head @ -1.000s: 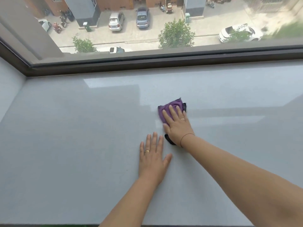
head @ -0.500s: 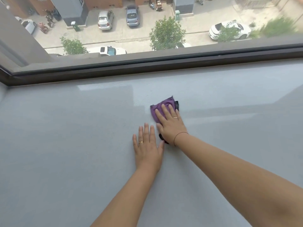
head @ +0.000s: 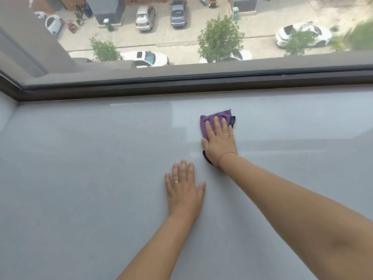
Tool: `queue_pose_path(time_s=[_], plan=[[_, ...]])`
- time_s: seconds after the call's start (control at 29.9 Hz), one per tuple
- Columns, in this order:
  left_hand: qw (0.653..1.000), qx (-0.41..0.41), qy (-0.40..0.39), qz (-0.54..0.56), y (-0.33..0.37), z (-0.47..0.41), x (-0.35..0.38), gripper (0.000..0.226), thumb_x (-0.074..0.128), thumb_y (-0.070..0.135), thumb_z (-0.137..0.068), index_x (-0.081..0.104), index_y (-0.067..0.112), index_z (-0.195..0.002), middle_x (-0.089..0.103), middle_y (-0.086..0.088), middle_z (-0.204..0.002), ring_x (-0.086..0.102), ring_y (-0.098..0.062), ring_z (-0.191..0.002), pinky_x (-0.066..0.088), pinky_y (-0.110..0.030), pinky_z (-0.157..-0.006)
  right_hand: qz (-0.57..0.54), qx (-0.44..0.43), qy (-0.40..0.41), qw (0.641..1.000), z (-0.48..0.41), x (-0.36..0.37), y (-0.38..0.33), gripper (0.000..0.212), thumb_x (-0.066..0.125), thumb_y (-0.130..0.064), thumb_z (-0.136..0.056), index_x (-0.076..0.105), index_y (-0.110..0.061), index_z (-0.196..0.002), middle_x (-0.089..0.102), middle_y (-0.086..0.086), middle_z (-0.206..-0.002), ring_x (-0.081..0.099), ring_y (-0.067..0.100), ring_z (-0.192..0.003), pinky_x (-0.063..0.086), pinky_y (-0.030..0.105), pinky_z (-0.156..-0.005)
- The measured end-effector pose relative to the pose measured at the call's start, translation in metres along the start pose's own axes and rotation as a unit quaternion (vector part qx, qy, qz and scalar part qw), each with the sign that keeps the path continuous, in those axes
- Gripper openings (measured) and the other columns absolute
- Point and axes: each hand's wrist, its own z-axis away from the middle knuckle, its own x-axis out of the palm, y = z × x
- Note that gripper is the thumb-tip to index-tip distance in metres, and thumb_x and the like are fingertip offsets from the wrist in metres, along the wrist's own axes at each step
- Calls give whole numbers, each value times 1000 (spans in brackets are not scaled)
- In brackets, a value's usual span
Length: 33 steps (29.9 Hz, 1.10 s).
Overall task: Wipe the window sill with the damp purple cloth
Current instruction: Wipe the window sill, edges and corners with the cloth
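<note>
The purple cloth [head: 207,119], with a dark edge showing at its right and under my wrist, lies flat on the wide grey window sill [head: 80,178]. My right hand [head: 220,143] presses down on it with fingers spread forward, covering most of it. My left hand [head: 184,190] rests flat on the bare sill, fingers together, a little nearer to me and to the left of the cloth. It holds nothing.
A dark window frame [head: 181,87] runs along the far edge of the sill, with glass above it and a street far below. A pale side wall [head: 6,114] closes the sill at the far left. A faint damp streak lies right of my right hand.
My right hand has slid the cloth away from me, toward the window frame, widening the gap to my left hand. The camera has also shifted a little.
</note>
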Motion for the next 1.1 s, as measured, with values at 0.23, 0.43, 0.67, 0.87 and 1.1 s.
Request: queue_pose_path(time_s=[0.23,0.43,0.67,0.87,1.1], plan=[[1000,-2,20,-1,14,-23,-6,66,21,50,-98,-7,20,-150,-15,1,-159,-16,-19,-145,-14,-42,-115,31,-166,-11,986,-38,-12,42,57,21,-44,-100,5,-28,-151,-4,0,-161,-8,19,-147,-6,37,-118],[1000,25,-6,5,33,-59,-10,68,19,53,-97,-12,23,-149,-19,1,-158,-20,-19,-144,-18,-41,-113,3,68,6,998,-70,-26,71,61,22,-42,-99,2,-18,-152,-7,9,-160,-8,28,-147,-5,42,-119],[1000,-4,-1,-1,43,-70,-9,65,28,51,-96,11,18,-150,3,-3,-160,-5,-21,-147,-6,-42,-117,7,-181,-41,983,-75,-14,-9,57,22,-45,-99,5,-29,-151,-6,3,-161,-12,25,-147,-9,41,-117],[1000,-6,19,6,49,-82,-14,65,27,51,-97,7,21,-151,6,-4,-159,1,-22,-147,-5,-42,-117,7,-138,-3,990,-102,-30,59,57,22,-42,-100,6,-25,-152,-1,0,-161,-5,20,-148,-5,37,-118],[998,41,-36,11,62,-91,-12,70,24,54,-97,-12,25,-149,-21,-1,-157,-22,-21,-144,-15,-42,-115,-39,126,43,990,-98,-27,40,62,29,-37,-99,7,-13,-151,0,9,-160,-4,30,-147,-4,43,-119]])
